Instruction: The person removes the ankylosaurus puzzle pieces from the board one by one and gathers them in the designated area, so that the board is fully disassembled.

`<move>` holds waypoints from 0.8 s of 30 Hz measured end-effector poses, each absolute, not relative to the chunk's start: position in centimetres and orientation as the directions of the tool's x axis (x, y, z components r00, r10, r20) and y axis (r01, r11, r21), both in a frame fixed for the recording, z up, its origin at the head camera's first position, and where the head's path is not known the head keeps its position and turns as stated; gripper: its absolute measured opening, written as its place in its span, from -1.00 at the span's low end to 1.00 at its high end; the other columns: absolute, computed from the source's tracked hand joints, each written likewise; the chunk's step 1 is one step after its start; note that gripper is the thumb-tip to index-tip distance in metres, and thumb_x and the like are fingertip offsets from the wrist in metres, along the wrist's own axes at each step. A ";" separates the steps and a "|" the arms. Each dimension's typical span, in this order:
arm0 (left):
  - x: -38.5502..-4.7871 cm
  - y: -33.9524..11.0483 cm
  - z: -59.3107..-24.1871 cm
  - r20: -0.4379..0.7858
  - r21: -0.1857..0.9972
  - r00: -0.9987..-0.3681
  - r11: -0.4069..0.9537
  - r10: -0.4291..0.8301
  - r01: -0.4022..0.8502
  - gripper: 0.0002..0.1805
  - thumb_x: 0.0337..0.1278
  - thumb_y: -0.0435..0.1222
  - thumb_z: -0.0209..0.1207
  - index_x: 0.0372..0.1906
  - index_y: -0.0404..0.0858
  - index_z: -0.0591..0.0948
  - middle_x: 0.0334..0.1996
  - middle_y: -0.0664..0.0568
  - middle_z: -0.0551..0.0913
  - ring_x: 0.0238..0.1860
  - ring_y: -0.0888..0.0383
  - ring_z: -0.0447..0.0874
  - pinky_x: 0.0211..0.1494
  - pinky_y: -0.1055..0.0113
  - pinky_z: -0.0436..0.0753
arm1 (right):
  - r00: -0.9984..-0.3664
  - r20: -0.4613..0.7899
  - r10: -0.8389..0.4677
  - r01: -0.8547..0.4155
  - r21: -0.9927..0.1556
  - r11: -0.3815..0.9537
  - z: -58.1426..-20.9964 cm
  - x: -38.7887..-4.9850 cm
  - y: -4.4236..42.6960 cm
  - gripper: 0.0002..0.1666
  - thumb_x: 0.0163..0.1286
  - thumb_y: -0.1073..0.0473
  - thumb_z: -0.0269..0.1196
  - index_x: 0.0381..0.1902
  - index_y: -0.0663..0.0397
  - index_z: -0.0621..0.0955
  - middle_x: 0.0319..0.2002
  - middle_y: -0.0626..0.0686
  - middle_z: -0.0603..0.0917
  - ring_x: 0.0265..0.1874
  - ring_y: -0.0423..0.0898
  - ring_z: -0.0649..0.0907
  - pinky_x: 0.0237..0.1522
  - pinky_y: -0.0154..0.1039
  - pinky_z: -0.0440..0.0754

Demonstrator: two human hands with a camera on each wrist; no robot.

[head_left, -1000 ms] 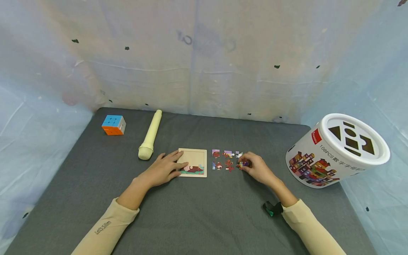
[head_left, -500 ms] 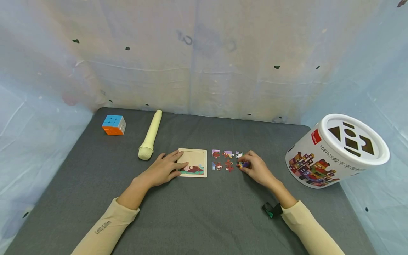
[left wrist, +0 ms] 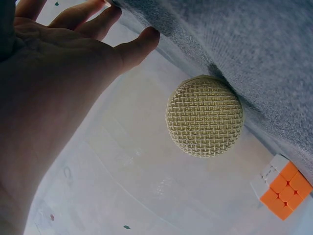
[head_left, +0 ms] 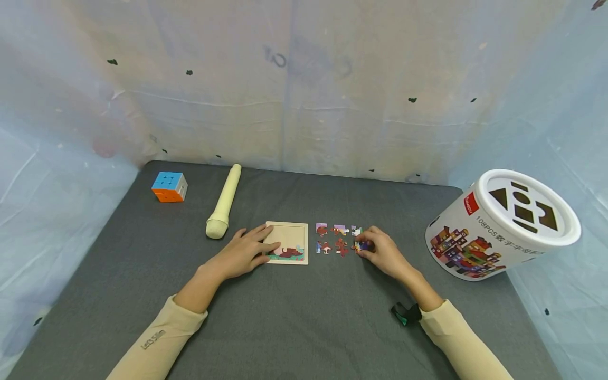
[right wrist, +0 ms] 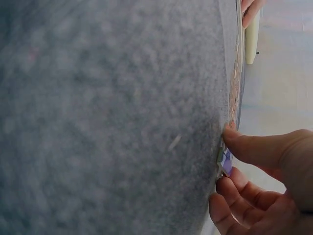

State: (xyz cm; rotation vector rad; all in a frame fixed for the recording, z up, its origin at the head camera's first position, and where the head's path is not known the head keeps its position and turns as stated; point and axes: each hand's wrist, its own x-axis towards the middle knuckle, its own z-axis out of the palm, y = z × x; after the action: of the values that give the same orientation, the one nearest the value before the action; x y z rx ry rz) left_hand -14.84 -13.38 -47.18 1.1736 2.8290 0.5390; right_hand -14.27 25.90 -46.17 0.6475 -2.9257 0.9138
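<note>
Resting left hand with spread fingers on wooden tray. Pinching a puzzle piece between thumb and fingers of right hand, beside loose pieces.

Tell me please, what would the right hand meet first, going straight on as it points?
Likely the flat reddish-brown jigsaw piece, left of the multicoloured jigsaw piece the right hand pinches; depth is unclear.

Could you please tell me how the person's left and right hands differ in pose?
The left hand rests on the wooden puzzle board; the right hand pinches a puzzle piece. The left hand's fingers are spread and fairly straight; the right hand's curl toward the thumb. Both emerge from cream sleeves.
</note>
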 end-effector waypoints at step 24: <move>-14.8 -13.4 -47.2 0.118 0.323 -0.711 0.650 0.694 0.688 -0.50 0.30 -0.17 0.27 0.32 -0.11 0.58 0.44 -0.31 0.29 0.46 -0.26 0.21 0.26 -0.41 0.27 | -0.917 0.110 -0.384 -0.381 -0.534 0.755 -46.0 -14.2 25.9 -0.72 0.22 0.34 0.44 -0.09 0.18 0.71 -0.20 0.06 0.59 -0.26 -0.06 0.52 -0.19 -0.08 0.51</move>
State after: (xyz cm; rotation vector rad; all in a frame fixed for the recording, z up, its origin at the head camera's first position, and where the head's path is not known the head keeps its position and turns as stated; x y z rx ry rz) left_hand -14.82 -13.39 -47.21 1.1887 2.8386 0.5457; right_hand -14.16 25.88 -46.03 0.6428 -2.9484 0.8949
